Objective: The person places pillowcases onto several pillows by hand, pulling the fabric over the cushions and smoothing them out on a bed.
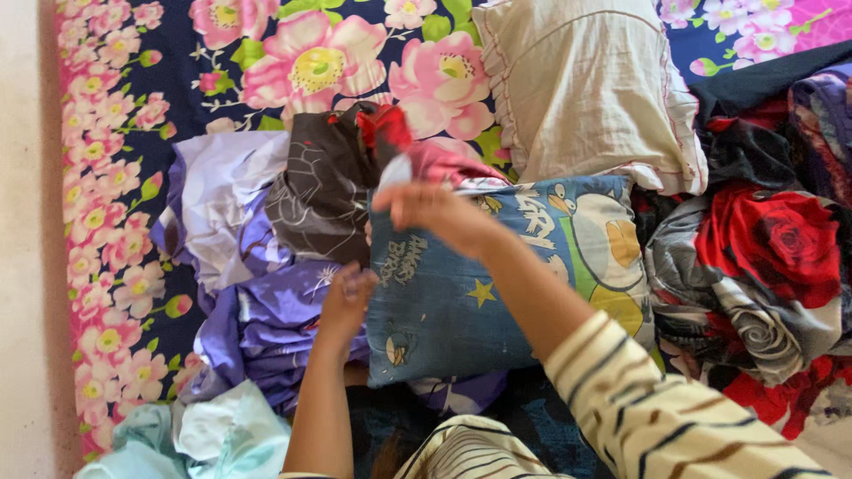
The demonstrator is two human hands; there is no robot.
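You've got the blue cartoon pillow [497, 284] lying across the heap on the flowered bedsheet [115, 177]. Your right hand [435, 213] pinches its top corner to lift it, while your left hand [346, 302] clenches the near edge against the purple cloth [257, 319], keeping it steady.

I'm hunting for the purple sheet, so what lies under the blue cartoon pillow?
Crumpled purple fabric pokes out beneath the blue cartoon pillow at its left and bottom edges. How far it runs underneath is hidden by the pillow and the left hand.
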